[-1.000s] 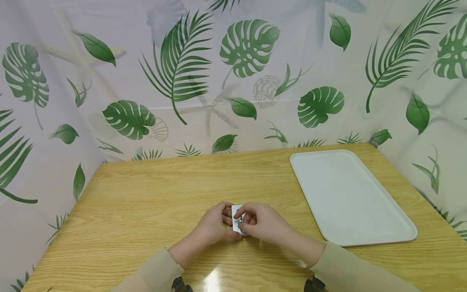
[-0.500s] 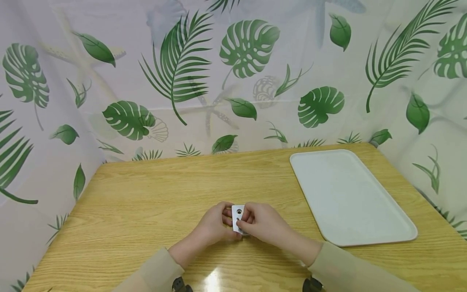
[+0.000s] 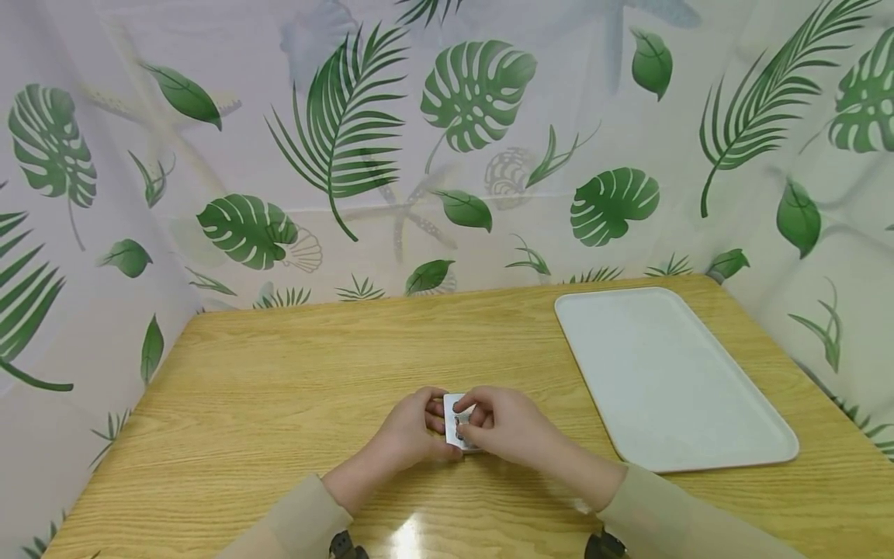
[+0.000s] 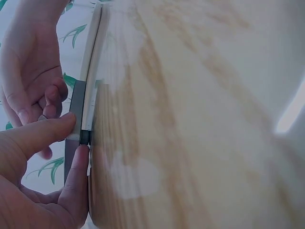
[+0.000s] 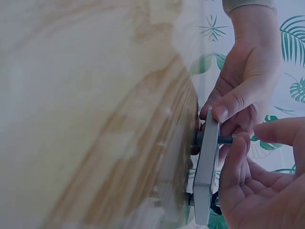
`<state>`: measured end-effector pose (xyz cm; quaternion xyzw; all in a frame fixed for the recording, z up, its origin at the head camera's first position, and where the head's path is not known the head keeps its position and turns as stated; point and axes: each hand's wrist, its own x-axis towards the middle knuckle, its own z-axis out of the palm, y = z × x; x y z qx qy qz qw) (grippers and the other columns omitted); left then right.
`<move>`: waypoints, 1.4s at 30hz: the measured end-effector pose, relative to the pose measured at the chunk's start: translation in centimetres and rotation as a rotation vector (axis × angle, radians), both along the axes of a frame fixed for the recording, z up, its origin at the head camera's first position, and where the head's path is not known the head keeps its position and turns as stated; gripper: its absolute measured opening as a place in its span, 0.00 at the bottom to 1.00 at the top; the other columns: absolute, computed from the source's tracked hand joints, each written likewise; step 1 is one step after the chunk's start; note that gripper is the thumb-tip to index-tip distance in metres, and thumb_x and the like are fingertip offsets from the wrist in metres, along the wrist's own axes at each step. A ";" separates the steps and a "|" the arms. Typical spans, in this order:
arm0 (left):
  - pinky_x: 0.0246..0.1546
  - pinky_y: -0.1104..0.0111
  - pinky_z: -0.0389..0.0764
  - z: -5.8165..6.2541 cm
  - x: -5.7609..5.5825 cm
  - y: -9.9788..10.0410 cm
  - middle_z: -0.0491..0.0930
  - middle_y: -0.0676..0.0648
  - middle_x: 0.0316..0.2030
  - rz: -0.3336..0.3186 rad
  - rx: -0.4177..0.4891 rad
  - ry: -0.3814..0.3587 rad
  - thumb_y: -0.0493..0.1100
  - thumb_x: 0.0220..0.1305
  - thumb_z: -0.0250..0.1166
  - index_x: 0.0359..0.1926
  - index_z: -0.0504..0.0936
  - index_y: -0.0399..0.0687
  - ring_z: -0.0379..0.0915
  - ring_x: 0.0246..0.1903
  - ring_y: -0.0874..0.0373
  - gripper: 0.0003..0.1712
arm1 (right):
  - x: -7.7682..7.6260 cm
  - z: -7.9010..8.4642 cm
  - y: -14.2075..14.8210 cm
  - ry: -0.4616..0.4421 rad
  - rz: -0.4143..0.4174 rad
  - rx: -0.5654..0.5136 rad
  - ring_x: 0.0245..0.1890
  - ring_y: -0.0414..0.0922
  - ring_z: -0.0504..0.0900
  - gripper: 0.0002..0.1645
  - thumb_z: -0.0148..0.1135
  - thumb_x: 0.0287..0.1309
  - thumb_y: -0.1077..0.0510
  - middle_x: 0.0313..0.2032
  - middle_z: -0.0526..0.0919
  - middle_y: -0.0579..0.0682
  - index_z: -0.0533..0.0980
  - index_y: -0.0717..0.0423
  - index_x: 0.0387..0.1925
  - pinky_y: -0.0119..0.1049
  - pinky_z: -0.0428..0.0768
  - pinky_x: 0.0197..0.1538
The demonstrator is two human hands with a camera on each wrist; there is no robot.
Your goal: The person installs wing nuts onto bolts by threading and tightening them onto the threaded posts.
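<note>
A small silver metal plate [image 3: 450, 420] with holes stands between my hands over the table. My left hand [image 3: 412, 431] grips its left side, thumb at the near edge and fingers at the far one. In the right wrist view a threaded bolt [image 5: 226, 140] sticks out through the plate. A dark piece [image 5: 216, 203] sits lower on the same side. The left wrist view shows a dark bolt head [image 4: 85, 137] beyond the plate's edge. My right hand [image 3: 513, 427] hovers at the plate, thumb right by the bolt's end and index finger spread away from it.
A white rectangular tray [image 3: 677, 373] lies on the right of the wooden table [image 3: 314, 365]. Behind the table and at its sides hangs a leaf-printed cloth [image 3: 531, 109].
My right index finger curled in toward the thumb half a second ago and has stretched out again, over the plate's upper hole. The left hand and plate stay in place.
</note>
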<state>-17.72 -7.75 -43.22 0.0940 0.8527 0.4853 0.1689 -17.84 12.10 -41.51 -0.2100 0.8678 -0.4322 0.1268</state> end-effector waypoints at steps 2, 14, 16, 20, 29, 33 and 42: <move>0.49 0.62 0.86 -0.1 0.0 0.0 0.82 0.41 0.52 0.000 0.003 0.001 0.31 0.49 0.84 0.71 0.70 0.31 0.81 0.46 0.54 0.49 | -0.1 -0.3 0.0 -0.023 0.028 -0.028 0.23 0.36 0.75 0.15 0.68 0.64 0.63 0.28 0.83 0.46 0.84 0.64 0.51 0.27 0.75 0.27; 0.50 0.62 0.86 -0.9 0.0 0.0 0.83 0.41 0.51 0.003 0.001 0.028 0.31 0.48 0.84 0.72 0.70 0.31 0.81 0.45 0.55 0.50 | 0.0 -1.2 -0.1 -0.024 0.009 -0.039 0.21 0.35 0.76 0.07 0.72 0.64 0.60 0.27 0.83 0.46 0.81 0.59 0.38 0.28 0.76 0.26; 0.50 0.62 0.86 -1.1 0.0 0.0 0.83 0.41 0.51 -0.001 -0.002 0.039 0.31 0.48 0.84 0.72 0.70 0.31 0.81 0.45 0.55 0.50 | 0.0 -1.5 -0.3 -0.026 -0.008 -0.041 0.20 0.36 0.76 0.08 0.72 0.64 0.59 0.25 0.82 0.46 0.80 0.59 0.35 0.28 0.75 0.23; 0.50 0.62 0.86 -1.4 0.0 0.0 0.83 0.41 0.50 -0.003 -0.003 0.054 0.31 0.48 0.84 0.72 0.70 0.31 0.81 0.45 0.55 0.51 | 0.1 -2.1 -0.5 -0.022 -0.035 -0.049 0.16 0.36 0.75 0.11 0.72 0.65 0.59 0.20 0.79 0.45 0.78 0.58 0.31 0.28 0.73 0.21; 0.50 0.62 0.85 -2.0 0.1 0.0 0.83 0.42 0.50 0.008 0.002 0.062 0.31 0.48 0.85 0.72 0.70 0.31 0.80 0.44 0.56 0.51 | 0.2 -2.7 -0.4 -0.020 -0.077 -0.024 0.15 0.36 0.75 0.15 0.72 0.66 0.57 0.17 0.77 0.44 0.75 0.56 0.27 0.28 0.70 0.20; 0.50 0.62 0.85 -1.8 0.0 -0.1 0.82 0.42 0.50 0.006 0.000 0.062 0.31 0.49 0.85 0.72 0.69 0.31 0.80 0.44 0.55 0.51 | 0.3 -2.4 -0.1 -0.022 -0.072 -0.023 0.16 0.37 0.76 0.15 0.73 0.66 0.55 0.18 0.78 0.44 0.77 0.56 0.29 0.30 0.72 0.21; 0.50 0.62 0.86 -1.8 -0.2 -0.3 0.83 0.42 0.50 -0.011 0.000 0.060 0.32 0.49 0.85 0.72 0.70 0.31 0.81 0.45 0.55 0.50 | 0.1 -2.2 -0.1 0.014 0.002 -0.055 0.21 0.39 0.77 0.14 0.71 0.66 0.57 0.26 0.82 0.47 0.81 0.61 0.48 0.30 0.76 0.26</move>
